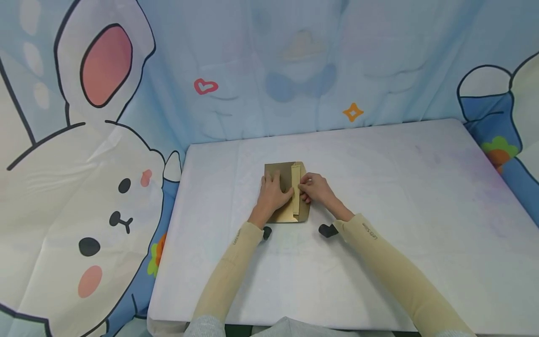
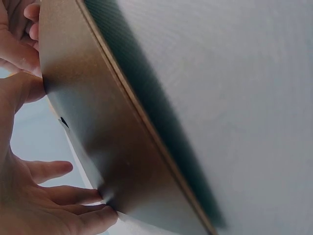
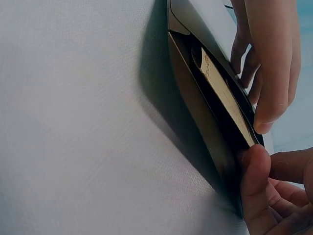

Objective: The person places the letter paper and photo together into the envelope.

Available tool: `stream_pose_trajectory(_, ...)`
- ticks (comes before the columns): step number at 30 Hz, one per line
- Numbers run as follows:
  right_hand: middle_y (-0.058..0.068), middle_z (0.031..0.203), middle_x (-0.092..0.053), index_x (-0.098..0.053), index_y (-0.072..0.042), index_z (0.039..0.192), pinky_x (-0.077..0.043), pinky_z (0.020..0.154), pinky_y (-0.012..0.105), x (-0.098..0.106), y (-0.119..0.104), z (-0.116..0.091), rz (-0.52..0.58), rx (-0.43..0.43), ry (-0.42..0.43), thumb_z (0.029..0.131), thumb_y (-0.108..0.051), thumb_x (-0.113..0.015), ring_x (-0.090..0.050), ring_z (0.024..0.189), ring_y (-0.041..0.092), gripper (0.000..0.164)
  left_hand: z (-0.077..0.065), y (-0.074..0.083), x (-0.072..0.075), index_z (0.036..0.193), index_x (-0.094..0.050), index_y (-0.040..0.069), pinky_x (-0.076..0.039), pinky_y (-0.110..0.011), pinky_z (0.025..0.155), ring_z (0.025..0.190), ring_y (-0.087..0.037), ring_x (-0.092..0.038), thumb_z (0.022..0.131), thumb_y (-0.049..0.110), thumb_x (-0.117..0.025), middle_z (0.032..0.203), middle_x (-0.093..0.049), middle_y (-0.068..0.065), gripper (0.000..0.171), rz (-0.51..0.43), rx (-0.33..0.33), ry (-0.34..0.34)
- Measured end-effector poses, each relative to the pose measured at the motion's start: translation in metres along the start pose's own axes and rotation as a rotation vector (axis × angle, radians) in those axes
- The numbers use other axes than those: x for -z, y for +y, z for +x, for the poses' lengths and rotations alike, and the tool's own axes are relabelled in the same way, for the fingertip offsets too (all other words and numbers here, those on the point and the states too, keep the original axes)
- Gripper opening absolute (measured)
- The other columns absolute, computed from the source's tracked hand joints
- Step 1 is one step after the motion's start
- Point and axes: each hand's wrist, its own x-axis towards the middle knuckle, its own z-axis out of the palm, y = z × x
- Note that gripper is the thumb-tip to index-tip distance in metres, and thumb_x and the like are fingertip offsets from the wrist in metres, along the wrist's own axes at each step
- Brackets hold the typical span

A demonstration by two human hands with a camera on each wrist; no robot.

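Note:
A brown kraft paper envelope [image 1: 279, 167] lies on the white table, its flap [image 1: 305, 211] spread out to the right. Along its mouth runs a pale yellow folded paper [image 1: 296, 175], partly tucked inside. My left hand [image 1: 271, 194] rests on the envelope with fingers spread and its thumb reaching to the paper's left edge. Thumb and forefinger of my right hand [image 1: 317, 188] pinch the paper at its right edge. From the right wrist, the yellow paper [image 3: 224, 93] shows inside the dark gap of the mouth. The left wrist view shows the envelope's long edge [image 2: 132, 98].
A white cloth covers the table [image 1: 412, 196]. Behind it hangs a light blue curtain [image 1: 240, 56] with cartoon prints, and a large printed rabbit [image 1: 105, 206] stands along the left side. Black wrist mounts [image 1: 327, 230] sit under the beige sleeves [image 1: 391, 262].

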Motion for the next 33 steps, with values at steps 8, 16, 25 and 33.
stream_pose_trajectory(8, 0.013, 0.081, -0.068, -0.053, -0.004, 0.105, -0.053, 0.051, 0.031, -0.0015, -0.0042, -0.0011, -0.019, 0.000, 0.001, 0.092, -0.017, -0.054, -0.063, 0.057, 0.017, 0.019, -0.0009, 0.0002, 0.0002, 0.142, -0.026, 0.011, -0.035, -0.044, 0.104, 0.135, -0.039, -0.026, 0.086, 0.049, -0.053, 0.147, -0.021, -0.024, 0.073, -0.006, -0.006, 0.006)
stream_pose_trajectory(16, 0.013, 0.082, -0.067, -0.055, -0.003, 0.104, -0.052, 0.050, 0.030, -0.0032, -0.0063, 0.0002, -0.050, 0.037, 0.013, 0.092, -0.016, -0.054, -0.062, 0.057, 0.018, 0.018, -0.0016, 0.0004, 0.0022, 0.142, -0.026, 0.011, -0.032, -0.046, 0.106, 0.135, -0.042, -0.024, 0.086, 0.049, -0.053, 0.147, -0.020, -0.026, 0.073, -0.004, -0.003, 0.003)
stream_pose_trajectory(25, 0.013, 0.079, -0.067, -0.057, -0.003, 0.101, -0.051, 0.049, 0.028, -0.0026, -0.0091, 0.0026, -0.116, 0.052, 0.023, 0.091, -0.017, -0.055, -0.063, 0.060, 0.021, 0.017, -0.0010, 0.0021, 0.0015, 0.143, -0.025, 0.012, -0.034, -0.046, 0.105, 0.136, -0.042, -0.022, 0.086, 0.050, -0.053, 0.149, -0.016, -0.025, 0.073, -0.014, 0.013, -0.015)
stream_pose_trajectory(33, 0.011, 0.077, -0.067, -0.058, -0.003, 0.103, -0.048, 0.048, 0.025, -0.0046, -0.0086, 0.0058, -0.151, 0.058, 0.023, 0.091, -0.018, -0.056, -0.062, 0.059, 0.018, 0.019, -0.0016, 0.0013, 0.0018, 0.145, -0.023, 0.012, -0.033, -0.045, 0.106, 0.137, -0.041, -0.020, 0.087, 0.051, -0.051, 0.150, -0.015, -0.024, 0.075, -0.009, 0.020, -0.032)
